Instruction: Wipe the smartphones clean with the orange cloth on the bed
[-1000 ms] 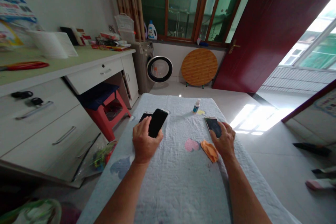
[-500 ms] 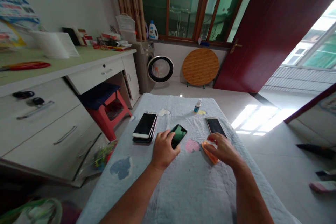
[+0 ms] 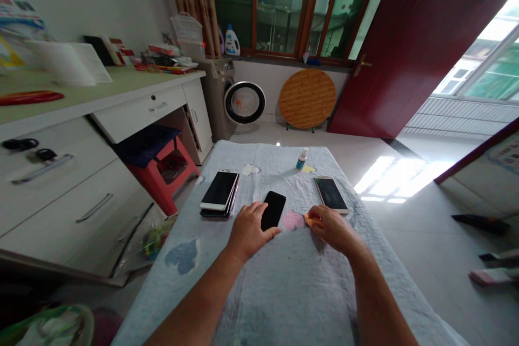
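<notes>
A black smartphone (image 3: 274, 210) lies on the cloth-covered table, its dark screen facing up. My left hand (image 3: 248, 231) grips it by the left side and the bottom edge, fingers on one and thumb at the other. Farther right, my right hand (image 3: 333, 228) is closed on an orange cloth (image 3: 311, 221), most of which the fingers hide. Just beyond that hand rests a gold-edged smartphone (image 3: 331, 194). On the left side is a stack of phones with a white smartphone (image 3: 220, 190) on top. A small spray bottle (image 3: 301, 160) stands upright toward the far edge.
The light blue patterned tablecloth (image 3: 275, 292) covers the table. To the left are a red stool (image 3: 178, 173) and a white desk (image 3: 133, 108). Behind stand a washing machine with an open round door (image 3: 245, 102) and a round wooden tabletop (image 3: 307, 98).
The black smartphone, tilted and reflecting green before, now lies flatter with a dark screen. My right hand has closed on the orange cloth and moved it slightly left.
</notes>
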The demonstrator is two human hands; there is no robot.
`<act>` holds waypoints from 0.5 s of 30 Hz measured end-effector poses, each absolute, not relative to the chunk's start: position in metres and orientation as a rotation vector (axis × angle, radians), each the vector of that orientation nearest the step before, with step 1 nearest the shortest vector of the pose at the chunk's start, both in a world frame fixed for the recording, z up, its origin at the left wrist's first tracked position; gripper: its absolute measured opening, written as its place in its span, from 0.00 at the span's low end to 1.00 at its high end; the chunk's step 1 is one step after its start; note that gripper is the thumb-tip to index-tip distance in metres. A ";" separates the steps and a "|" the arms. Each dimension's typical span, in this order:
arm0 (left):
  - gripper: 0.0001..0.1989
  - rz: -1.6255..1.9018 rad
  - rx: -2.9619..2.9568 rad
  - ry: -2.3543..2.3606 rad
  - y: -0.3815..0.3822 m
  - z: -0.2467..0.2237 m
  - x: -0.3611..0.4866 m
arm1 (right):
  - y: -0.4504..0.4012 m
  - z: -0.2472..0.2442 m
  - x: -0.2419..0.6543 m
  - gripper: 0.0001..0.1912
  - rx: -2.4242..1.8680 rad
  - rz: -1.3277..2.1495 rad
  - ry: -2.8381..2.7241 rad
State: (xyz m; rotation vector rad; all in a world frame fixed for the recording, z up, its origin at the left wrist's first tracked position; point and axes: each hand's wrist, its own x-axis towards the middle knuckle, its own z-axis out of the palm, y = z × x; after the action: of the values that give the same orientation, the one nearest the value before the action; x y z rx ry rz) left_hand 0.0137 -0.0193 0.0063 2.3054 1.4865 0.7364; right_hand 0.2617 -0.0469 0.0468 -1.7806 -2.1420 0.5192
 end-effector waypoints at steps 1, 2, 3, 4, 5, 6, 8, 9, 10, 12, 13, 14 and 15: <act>0.34 0.729 2.295 1.446 -0.019 0.008 0.012 | -0.046 0.047 0.258 0.05 -1.727 0.500 -2.093; 0.35 0.719 2.285 1.399 -0.019 0.009 0.011 | -0.045 0.047 0.254 0.05 -1.673 0.484 -2.034; 0.37 0.707 2.275 1.347 -0.019 0.011 0.009 | -0.044 0.046 0.250 0.04 -1.625 0.471 -1.972; 0.39 0.694 2.267 1.294 -0.019 0.012 0.008 | -0.043 0.045 0.245 0.04 -1.588 0.464 -1.917; 0.41 0.678 2.264 1.243 -0.019 0.013 0.007 | -0.042 0.042 0.240 0.04 -1.558 0.463 -1.872; 0.42 0.662 2.266 1.197 -0.020 0.014 0.007 | -0.040 0.039 0.235 0.04 -1.530 0.465 -1.840; 0.42 0.640 2.274 1.142 -0.020 0.015 0.006 | -0.036 0.030 0.225 0.04 -1.471 0.472 -1.812; 0.41 0.634 2.276 1.131 -0.021 0.015 0.007 | -0.034 0.026 0.221 0.04 -1.447 0.462 -1.805; 0.39 0.630 2.275 1.128 -0.022 0.015 0.007 | -0.032 0.022 0.217 0.05 -1.432 0.452 -1.807; 0.35 0.622 2.264 1.145 -0.024 0.016 0.008 | -0.029 0.016 0.212 0.06 -1.430 0.418 -1.833; 0.33 0.618 2.261 1.160 -0.025 0.017 0.010 | -0.028 0.014 0.210 0.07 -1.442 0.395 -1.855; 0.31 0.611 2.262 1.177 -0.026 0.018 0.011 | -0.027 0.012 0.209 0.07 -1.459 0.370 -1.881; 0.30 0.607 2.269 1.196 -0.028 0.018 0.013 | -0.026 0.011 0.208 0.08 -1.476 0.343 -1.907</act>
State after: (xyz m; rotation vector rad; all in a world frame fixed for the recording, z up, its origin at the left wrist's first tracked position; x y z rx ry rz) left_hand 0.0126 -0.0280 0.0184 2.2686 1.1956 0.6074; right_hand 0.2076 -0.0258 0.0110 -1.4764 -1.9066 0.3432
